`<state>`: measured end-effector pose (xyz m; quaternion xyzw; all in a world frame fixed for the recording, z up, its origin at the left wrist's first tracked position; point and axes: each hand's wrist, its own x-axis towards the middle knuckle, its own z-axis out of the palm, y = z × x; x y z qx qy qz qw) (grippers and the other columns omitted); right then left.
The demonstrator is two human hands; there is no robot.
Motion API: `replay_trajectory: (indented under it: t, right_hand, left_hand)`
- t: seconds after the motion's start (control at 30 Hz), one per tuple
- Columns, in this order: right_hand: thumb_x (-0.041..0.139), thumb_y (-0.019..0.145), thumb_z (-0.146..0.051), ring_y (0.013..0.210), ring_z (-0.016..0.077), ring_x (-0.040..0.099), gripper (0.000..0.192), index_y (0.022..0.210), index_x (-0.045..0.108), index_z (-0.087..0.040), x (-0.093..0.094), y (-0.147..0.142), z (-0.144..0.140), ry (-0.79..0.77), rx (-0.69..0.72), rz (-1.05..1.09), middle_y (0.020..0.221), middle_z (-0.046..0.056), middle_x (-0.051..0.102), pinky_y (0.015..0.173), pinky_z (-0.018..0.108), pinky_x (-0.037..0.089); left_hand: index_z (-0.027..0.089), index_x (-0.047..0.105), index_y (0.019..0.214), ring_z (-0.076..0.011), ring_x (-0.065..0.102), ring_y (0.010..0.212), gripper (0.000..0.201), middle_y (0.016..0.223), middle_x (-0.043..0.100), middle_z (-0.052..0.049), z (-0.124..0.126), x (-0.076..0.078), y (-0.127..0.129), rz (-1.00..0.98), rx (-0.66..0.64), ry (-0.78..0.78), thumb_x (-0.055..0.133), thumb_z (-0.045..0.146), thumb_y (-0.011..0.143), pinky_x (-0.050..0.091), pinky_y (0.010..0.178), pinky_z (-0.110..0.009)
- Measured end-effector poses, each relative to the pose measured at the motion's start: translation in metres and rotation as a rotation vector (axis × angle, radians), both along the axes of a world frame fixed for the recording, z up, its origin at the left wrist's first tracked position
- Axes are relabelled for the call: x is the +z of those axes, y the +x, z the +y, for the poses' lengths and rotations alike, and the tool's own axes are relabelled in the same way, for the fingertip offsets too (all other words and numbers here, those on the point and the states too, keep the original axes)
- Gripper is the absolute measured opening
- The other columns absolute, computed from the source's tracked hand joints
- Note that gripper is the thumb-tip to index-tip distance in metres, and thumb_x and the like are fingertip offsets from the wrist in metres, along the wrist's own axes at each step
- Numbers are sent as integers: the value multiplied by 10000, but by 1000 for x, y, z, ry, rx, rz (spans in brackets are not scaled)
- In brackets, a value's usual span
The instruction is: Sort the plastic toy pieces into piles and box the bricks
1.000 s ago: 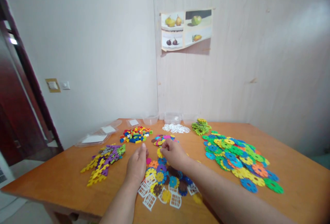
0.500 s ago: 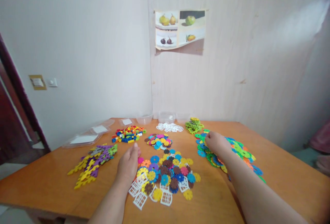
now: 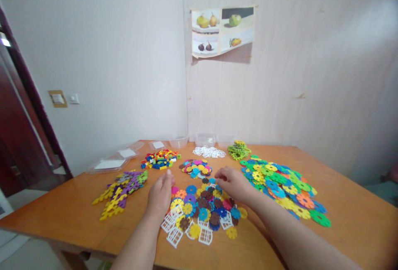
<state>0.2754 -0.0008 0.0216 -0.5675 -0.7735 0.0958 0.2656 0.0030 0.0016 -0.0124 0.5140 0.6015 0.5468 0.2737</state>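
Observation:
My left hand (image 3: 161, 191) rests on its side at the left edge of a mixed pile of notched plastic discs (image 3: 214, 205), its thumb up and its fingers curled in; what they hold, if anything, is hidden. Over the far right part of that pile is my right hand (image 3: 233, 183), palm down with bent fingers drawn together, fingertips close to the dark and blue discs. I cannot make out anything in them. White plastic window-shaped pieces (image 3: 205, 236) lie along the pile's near side.
Larger notched discs (image 3: 280, 183) are heaped right. Yellow, purple and green interlocking pieces (image 3: 122, 191) lie left. Behind are small bricks (image 3: 160, 159), smaller discs (image 3: 196, 167), white pieces (image 3: 208, 152) and green pieces (image 3: 239, 150). Clear tubs (image 3: 205, 139) and lids (image 3: 108, 164) stand along the wall.
My right hand has moved left, off the large disc heap and over to the middle pile. The left hand stays beside the pile. The view has shifted slightly.

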Motion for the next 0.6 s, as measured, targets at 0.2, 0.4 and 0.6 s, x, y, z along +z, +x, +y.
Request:
replay_trajectory:
  t: [0.2, 0.4, 0.6]
  right_hand:
    - [553, 853, -257, 949, 183, 642, 236, 983, 747, -222, -4, -38, -5, 16, 154, 10, 1003, 48, 733, 803, 246, 434]
    - [618, 819, -366, 888, 197, 664, 203, 929, 730, -238, 10, -71, 6, -103, 102, -159, 959, 38, 749, 687, 258, 423]
    - [689, 727, -533, 810, 247, 696, 330, 869, 723, -238, 15, -90, 23, -288, 6, -261, 864, 62, 753, 616, 286, 460]
  left_hand:
    - [151, 685, 953, -296, 712, 969, 708, 1028, 749, -176, 2, -5, -2, 24, -14, 5, 372, 776, 843, 537, 879, -416]
    - [167, 689, 927, -296, 716, 951, 682, 987, 758, -164, 5, -8, -4, 43, -16, 17, 365, 763, 855, 535, 869, -410]
    - [170, 698, 921, -301, 717, 954, 667, 997, 759, -168, 7, -9, -5, 66, -21, 11, 363, 744, 865, 528, 861, -401]
